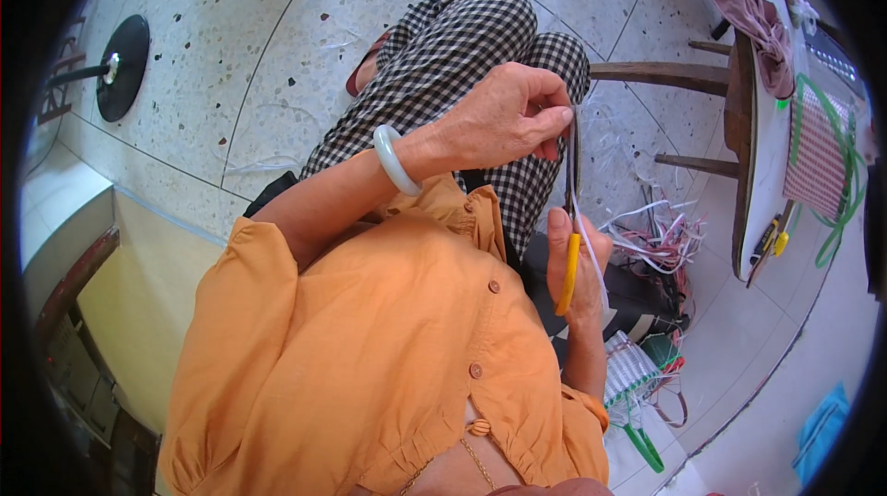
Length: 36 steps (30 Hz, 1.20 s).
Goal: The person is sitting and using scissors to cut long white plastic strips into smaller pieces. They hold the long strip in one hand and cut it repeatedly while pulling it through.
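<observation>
My right hand (585, 267) holds a pair of scissors with yellow handles (569, 274), the dark blades pointing away from me beside my checked trouser leg. A narrow white plastic strip (592, 253) runs along the blades and hangs down over the right hand. My left hand (516, 115), a pale bangle on its wrist, pinches thumb and fingers together at the blade tips, seemingly on the upper end of the strip. Whether the blades are apart cannot be told.
A tangle of white and pink strips (665, 240) lies on the right beside a dark bag (630, 288). Below it is a woven basket (629, 364). On a table (759, 170) are a cloth (759, 32), a pink-white woven piece (818, 156) with green strips and a yellow-black cutter (766, 240). Strip scraps litter the floor.
</observation>
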### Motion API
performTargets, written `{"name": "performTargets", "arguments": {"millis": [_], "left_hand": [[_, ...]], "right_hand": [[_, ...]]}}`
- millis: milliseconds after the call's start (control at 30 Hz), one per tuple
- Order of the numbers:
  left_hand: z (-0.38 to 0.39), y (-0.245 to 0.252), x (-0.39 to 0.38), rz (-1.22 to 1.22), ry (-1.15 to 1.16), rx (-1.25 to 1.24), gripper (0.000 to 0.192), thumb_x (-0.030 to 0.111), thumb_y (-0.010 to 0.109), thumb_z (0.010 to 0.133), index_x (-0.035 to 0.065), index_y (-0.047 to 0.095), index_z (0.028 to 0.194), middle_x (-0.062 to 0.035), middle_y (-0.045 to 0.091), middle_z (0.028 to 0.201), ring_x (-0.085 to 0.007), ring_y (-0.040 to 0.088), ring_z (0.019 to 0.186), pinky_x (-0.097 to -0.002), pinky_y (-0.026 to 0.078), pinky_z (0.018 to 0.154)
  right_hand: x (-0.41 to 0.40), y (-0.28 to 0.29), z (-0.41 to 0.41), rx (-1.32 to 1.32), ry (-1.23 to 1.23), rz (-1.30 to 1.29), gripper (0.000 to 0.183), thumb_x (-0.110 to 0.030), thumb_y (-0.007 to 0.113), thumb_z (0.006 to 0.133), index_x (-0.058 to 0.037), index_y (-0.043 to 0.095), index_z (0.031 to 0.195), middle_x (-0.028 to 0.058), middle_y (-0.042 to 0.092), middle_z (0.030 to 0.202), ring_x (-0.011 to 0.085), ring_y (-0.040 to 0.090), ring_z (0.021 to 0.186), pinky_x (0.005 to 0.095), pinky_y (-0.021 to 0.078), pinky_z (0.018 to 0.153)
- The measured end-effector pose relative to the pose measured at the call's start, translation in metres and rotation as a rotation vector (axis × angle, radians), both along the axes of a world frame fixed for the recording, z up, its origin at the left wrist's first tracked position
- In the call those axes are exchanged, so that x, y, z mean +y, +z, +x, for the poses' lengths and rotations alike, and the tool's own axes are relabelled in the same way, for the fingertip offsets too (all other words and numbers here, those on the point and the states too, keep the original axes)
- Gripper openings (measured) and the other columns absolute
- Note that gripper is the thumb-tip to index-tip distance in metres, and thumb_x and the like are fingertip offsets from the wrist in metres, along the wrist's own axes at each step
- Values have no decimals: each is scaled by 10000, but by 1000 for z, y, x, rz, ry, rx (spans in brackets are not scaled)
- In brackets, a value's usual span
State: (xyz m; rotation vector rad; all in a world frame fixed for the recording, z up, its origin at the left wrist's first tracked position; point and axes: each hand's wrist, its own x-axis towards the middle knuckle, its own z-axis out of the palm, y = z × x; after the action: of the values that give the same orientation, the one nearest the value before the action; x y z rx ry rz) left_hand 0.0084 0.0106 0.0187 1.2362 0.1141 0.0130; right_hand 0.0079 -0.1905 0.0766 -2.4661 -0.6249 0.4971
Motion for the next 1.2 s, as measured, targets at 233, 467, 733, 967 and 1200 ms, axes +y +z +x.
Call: {"name": "performTargets", "arguments": {"millis": [233,467,733,967,1200], "left_hand": [[4,-15,2,-212,-27,-113,173,117,600,915,-7,597,1035,-75,661,930,-118,648,825,-248,538,739],[5,-24,1,-469,-201,-104,211,149,608,912,31,620,1086,-81,670,1006,-165,649,945,-306,530,851],[2,-19,8,-473,-233,-1,209,156,620,906,18,629,1062,-97,675,1005,-172,655,951,-308,542,843],[2,-30,5,-457,-297,21,211,158,622,906,3,630,1048,-110,679,997,-177,660,941,-308,548,848],[0,-24,4,-446,-260,53,169,146,647,889,-19,624,923,-77,665,899,-138,656,849,-302,569,804]], "right_hand": [[-6,-5,-1,41,-20,87,430,-282,611,919,11,472,637,87,389,481,97,327,480,309,311,420],[-15,-11,-6,323,-138,169,443,-380,485,962,-89,462,629,-32,398,498,54,367,405,219,261,383],[-14,-13,-7,457,-189,187,509,-397,525,950,-10,464,625,9,411,526,81,361,524,289,314,467],[-7,-5,-6,740,-299,263,531,-463,503,947,-87,430,580,-37,401,500,44,361,420,221,283,389],[-3,-10,-4,813,-320,373,521,-458,486,953,-99,423,581,-46,360,461,50,330,369,209,247,359]]}}
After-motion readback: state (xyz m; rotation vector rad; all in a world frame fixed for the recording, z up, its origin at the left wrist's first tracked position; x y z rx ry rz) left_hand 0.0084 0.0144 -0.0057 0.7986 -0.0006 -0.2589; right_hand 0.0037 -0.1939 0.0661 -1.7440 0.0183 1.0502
